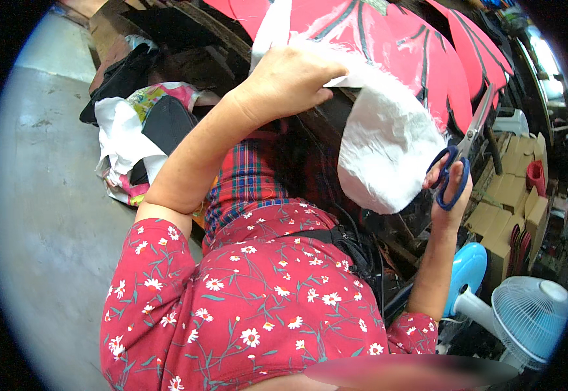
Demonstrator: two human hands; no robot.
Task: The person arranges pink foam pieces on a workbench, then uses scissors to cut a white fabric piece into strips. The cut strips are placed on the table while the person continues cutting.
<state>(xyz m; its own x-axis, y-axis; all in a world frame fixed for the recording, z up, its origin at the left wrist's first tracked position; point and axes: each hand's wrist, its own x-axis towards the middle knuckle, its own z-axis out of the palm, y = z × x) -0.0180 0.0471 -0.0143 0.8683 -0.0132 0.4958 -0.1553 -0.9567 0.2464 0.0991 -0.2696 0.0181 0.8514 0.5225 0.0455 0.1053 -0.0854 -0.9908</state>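
Note:
My left hand (297,81) is closed on a strip of white fabric (388,150) along its frayed upper edge. The loose end of that fabric droops to the right in a wide, wrinkled flap. In my right hand (452,186) is a pair of scissors (472,127) with dark blue handles, my fingers through the loops. The silver blades point up and away, beside the right edge of a large pinkish-red piece (401,49) with black lines painted on it. Torn white threads lie along the near edge of the red piece.
A blue-and-white fan (532,319) stands at lower right, near my right elbow. Cardboard boxes (512,173) are stacked beyond it. On the left, a bundle of white and patterned cloth (127,133) lies beside a dark bag (124,75), with grey floor (49,195) further left.

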